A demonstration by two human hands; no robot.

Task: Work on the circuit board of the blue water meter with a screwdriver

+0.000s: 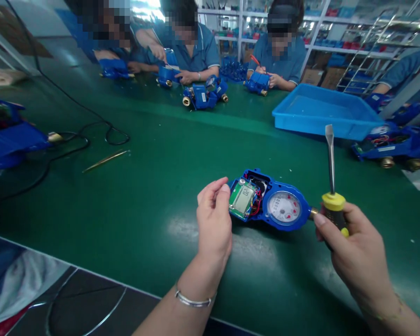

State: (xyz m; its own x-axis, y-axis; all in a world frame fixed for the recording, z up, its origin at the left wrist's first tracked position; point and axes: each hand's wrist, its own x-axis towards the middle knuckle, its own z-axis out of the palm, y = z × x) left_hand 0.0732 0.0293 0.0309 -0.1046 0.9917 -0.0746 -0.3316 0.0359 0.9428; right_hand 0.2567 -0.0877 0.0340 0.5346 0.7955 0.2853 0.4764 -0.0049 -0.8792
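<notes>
A blue water meter (286, 208) lies on the green table in front of me. Its round dial shows red pointers, and beside the dial a green circuit board with a small display (243, 198) sits at the open compartment, red wires running from it. My left hand (215, 214) grips the meter's left end at the board, thumb and fingers closed around the edge. In my right hand (353, 247) is a flat-blade screwdriver (331, 161) with a yellow and black handle, its tip pointing up. That hand's thumb is against the brass fitting (313, 213) at the meter's right end.
Gold tweezers (105, 161) and a black cable (66, 88) lie on the left, near another blue meter (12, 135). A blue tray (325, 112) stands at back right, with more opened meters (395, 142) beside it. Across the table, several co-workers handle blue meters (205, 93).
</notes>
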